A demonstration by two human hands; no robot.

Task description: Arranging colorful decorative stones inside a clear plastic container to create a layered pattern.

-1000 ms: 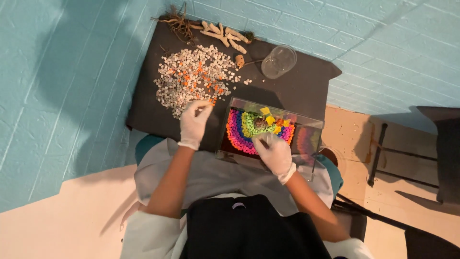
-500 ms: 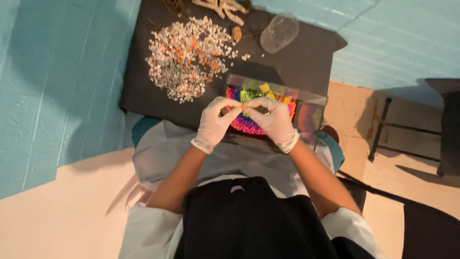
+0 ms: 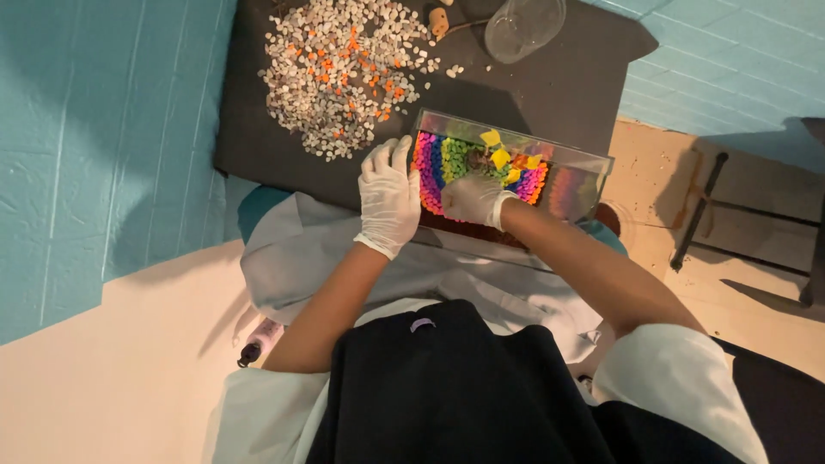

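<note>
Gloved left hand [image 3: 388,196] now flat and released on the clear box [image 3: 593,167] edge at centre frame, right hand [image 3: 473,199] inside, grasp unclear.

Half a second ago both gloved hands met in front of the clear box, fingertips together. Now they have parted: the left hand [image 3: 389,198] lies flat against the box [image 3: 577,176] at its 9 o'clock end, while the right hand [image 3: 474,198] has gone inside, resting on the coloured pebbles [image 3: 427,163] below the yellow pieces [image 3: 499,157].
</note>
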